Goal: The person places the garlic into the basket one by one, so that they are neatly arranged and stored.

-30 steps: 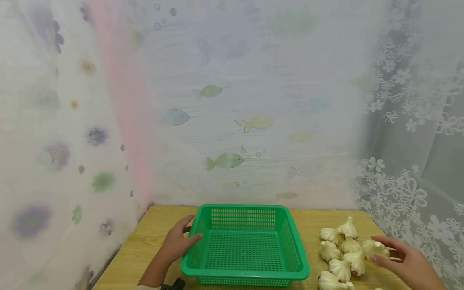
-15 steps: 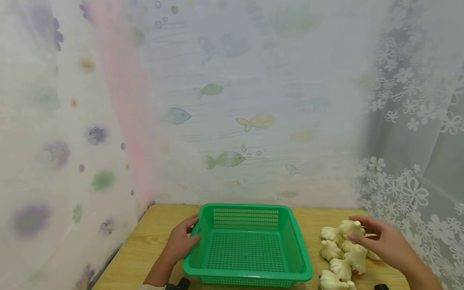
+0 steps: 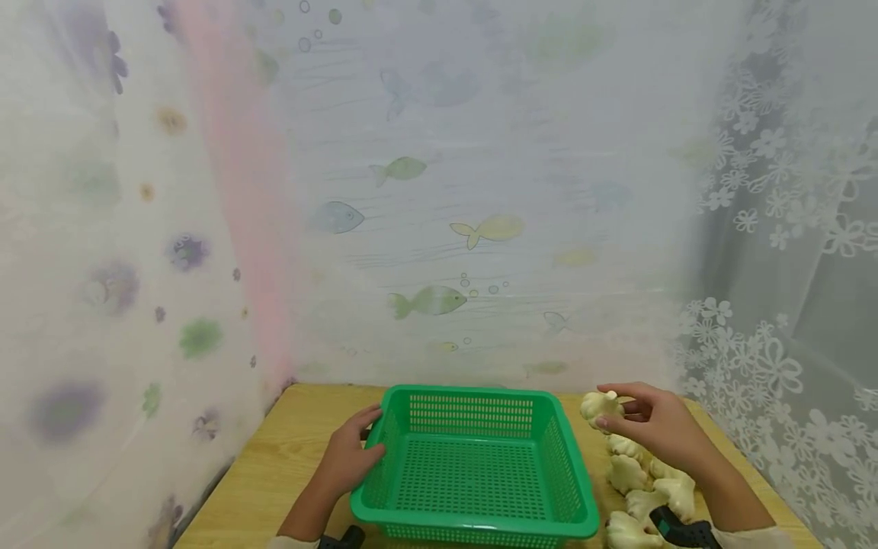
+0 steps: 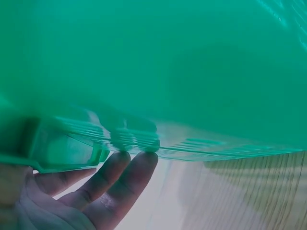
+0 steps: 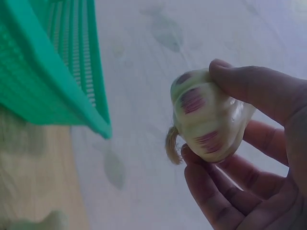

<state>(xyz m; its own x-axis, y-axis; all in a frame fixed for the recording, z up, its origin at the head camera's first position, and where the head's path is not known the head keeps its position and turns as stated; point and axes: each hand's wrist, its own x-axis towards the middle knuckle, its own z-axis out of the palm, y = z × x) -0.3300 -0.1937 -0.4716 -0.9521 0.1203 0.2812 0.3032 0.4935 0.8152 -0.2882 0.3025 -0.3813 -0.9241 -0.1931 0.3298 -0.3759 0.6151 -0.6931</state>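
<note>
A cream garlic bulb (image 3: pixel 600 412) with purple streaks is pinched between the thumb and fingers of my right hand (image 3: pixel 658 427), raised to the right of the basket's far corner. In the right wrist view the bulb (image 5: pixel 208 115) shows its root tuft at lower left. My left hand (image 3: pixel 346 457) grips the left rim of a green plastic basket (image 3: pixel 473 517), thumb over the rim. Its fingertips (image 4: pixel 144 160) touch the slotted outer wall in the left wrist view. Nothing lies inside the basket. Several more garlic bulbs (image 3: pixel 626 474) lie on the table to its right.
The wooden table (image 3: pixel 274 457) ends at a hanging sheet (image 3: pixel 439 191) printed with fish, with more patterned sheets at the left and right. Black wrist straps (image 3: pixel 686 530) show at the lower edge. My right forearm passes over part of the garlic pile.
My right hand has picked up a garlic bulb from the pile and moved it left and up, close to the basket. My left hand keeps its place on the rim.
</note>
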